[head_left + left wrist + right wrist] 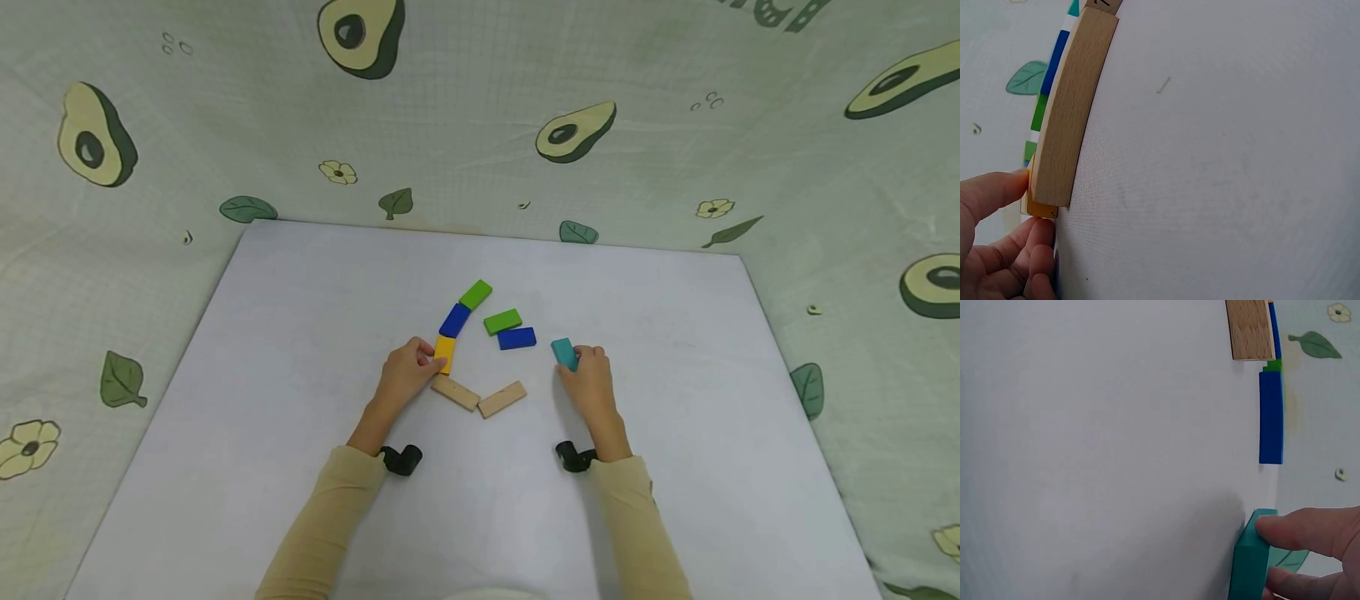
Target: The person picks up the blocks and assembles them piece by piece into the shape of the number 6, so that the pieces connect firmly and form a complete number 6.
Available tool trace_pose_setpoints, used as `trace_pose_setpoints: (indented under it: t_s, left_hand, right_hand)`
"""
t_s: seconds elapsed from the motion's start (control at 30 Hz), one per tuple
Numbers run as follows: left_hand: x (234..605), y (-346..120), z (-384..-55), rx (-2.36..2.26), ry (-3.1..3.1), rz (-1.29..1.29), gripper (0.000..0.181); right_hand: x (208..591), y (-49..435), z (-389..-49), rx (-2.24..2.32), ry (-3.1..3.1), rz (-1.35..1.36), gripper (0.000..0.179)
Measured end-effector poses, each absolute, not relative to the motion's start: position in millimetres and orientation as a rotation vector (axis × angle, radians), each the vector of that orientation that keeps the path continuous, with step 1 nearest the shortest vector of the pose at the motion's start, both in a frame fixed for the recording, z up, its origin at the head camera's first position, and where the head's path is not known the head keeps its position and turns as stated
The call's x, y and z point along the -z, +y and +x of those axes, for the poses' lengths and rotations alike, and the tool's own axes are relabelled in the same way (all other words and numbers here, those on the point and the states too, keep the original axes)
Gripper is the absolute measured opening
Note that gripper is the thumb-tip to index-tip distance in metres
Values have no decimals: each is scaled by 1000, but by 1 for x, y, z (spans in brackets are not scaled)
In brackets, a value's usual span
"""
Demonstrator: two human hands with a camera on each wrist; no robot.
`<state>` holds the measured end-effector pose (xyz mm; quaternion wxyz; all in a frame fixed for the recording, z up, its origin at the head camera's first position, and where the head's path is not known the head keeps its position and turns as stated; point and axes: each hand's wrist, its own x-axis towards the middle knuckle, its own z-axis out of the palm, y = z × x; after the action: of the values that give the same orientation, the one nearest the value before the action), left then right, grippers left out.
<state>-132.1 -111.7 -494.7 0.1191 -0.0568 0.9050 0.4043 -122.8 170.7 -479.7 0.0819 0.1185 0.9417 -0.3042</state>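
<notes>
My left hand [403, 375] pinches a yellow wooden block [446, 347] between thumb and fingers, and the block lies flat on the table. Its lower end is close to a plain wood block [455, 392], and beyond its upper end lie a blue block [454, 320] and a green block [476, 295], forming a curved line. A second plain wood block [502, 400] angles up to the right from the first. At the right, my right hand [591, 385] grips a teal block [564, 352] between thumb and fingers; the right wrist view shows a shadow beside this teal block [1250, 565].
Inside the curve, another green block [502, 322] and another blue block [517, 338] lie close together. The white table [322, 283] ends at a cloth backdrop [465, 108] with printed avocados. Black wrist cameras sit at both cuffs.
</notes>
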Motion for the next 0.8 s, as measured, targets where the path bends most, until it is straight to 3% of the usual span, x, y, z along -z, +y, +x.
trace_pose_setpoints:
  t_s: [0.8]
  left_hand:
    - [495,-112,-132,-1150,2657,-167,32]
  right_hand:
    - [484,146,-120,1024,2771,352,49]
